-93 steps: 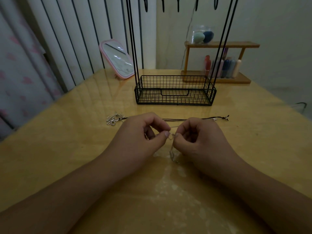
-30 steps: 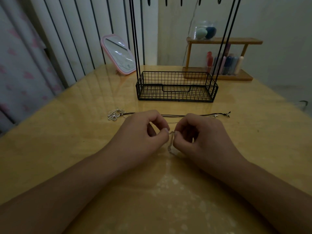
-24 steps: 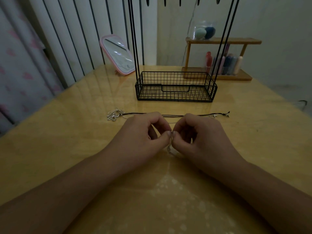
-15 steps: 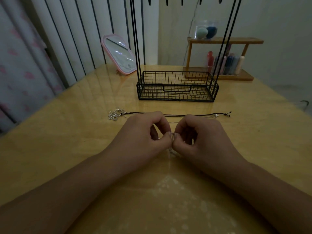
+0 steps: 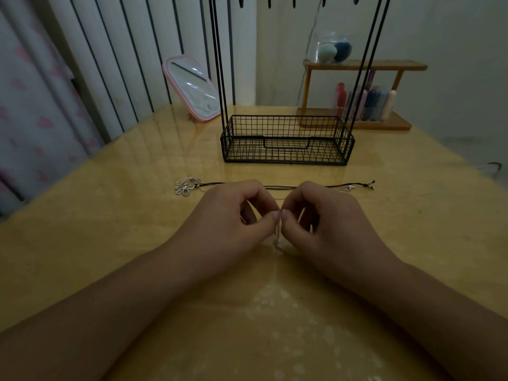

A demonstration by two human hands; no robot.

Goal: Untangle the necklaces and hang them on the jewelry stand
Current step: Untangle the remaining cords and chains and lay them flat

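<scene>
Glossy wood table (image 5: pixel 82 243); black wire-mesh jewelry stand (image 5: pixel 287 140) w/ thin rods at frame center-top, pink mirror (image 5: pixel 192 89) upper left, wooden shelf (image 5: pixel 357 92) upper right. Black cord necklace (image 5: pixel 280 187) lies straight just behind knuckles. Left hand (image 5: pixel 231 224) & right hand (image 5: pixel 327 224), fingers curled, pinch a thin silver chain (image 5: pixel 278 237) between them at center.
</scene>
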